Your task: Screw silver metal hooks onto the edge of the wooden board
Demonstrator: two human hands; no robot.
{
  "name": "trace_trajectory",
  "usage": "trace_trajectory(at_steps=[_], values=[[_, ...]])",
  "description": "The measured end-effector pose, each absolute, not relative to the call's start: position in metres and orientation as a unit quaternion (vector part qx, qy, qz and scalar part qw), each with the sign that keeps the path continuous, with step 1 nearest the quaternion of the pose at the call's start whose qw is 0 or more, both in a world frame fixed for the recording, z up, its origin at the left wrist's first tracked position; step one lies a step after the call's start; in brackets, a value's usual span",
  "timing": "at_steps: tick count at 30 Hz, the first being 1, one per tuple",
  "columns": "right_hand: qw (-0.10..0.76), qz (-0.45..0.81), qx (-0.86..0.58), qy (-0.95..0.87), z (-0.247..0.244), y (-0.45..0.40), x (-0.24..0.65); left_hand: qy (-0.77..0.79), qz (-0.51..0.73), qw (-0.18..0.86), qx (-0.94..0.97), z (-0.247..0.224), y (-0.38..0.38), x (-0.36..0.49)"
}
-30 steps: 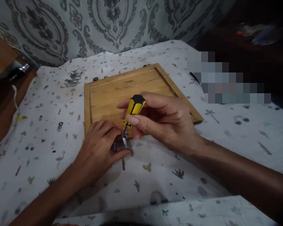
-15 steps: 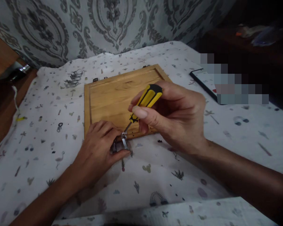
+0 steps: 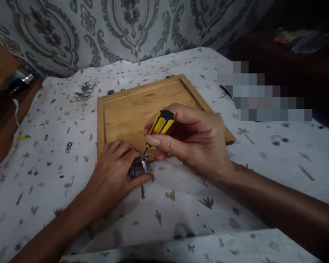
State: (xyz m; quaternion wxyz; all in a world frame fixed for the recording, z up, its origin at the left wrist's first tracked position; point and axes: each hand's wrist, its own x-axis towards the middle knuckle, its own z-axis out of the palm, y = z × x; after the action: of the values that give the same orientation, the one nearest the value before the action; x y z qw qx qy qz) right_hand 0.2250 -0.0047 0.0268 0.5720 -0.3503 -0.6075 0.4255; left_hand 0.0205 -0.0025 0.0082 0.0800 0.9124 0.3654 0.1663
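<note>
A wooden board (image 3: 137, 106) with a raised frame lies flat on the patterned cloth. At its near edge sits a small shiny metal fitting (image 3: 144, 166), its exact kind unclear. My left hand (image 3: 113, 168) is closed around this fitting, fingers on the board side and thumb in front. In my right hand (image 3: 197, 140) is a yellow and black screwdriver (image 3: 160, 124), gripped between thumb and fingers and tilted down to the left. Its tip meets the top of the fitting; any screw there is too small to make out.
Several loose metal pieces (image 3: 84, 90) lie in a heap behind and left of the board. A white cord (image 3: 17, 115) runs along the left edge. Patterned fabric (image 3: 131, 29) hangs behind the cloth-covered surface (image 3: 167, 219). A pixelated patch covers something at right.
My right hand has moved left and slightly down with the screwdriver, bringing the handle closer to the fitting. My left hand has stayed in place.
</note>
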Motion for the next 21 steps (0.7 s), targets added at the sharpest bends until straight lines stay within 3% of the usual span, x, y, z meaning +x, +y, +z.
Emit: trace_trajectory(at_steps=[13,21], values=[[0.518,0.454,-0.316,-0.653,0.037,-0.006,0.232,0.364,0.157,0.082,0.915,0.007,-0.004,0.021],[0.5,0.342,-0.332,-0.723,0.039,-0.014,0.233,0.379,0.158,0.086,0.908,0.005,-0.006,0.024]])
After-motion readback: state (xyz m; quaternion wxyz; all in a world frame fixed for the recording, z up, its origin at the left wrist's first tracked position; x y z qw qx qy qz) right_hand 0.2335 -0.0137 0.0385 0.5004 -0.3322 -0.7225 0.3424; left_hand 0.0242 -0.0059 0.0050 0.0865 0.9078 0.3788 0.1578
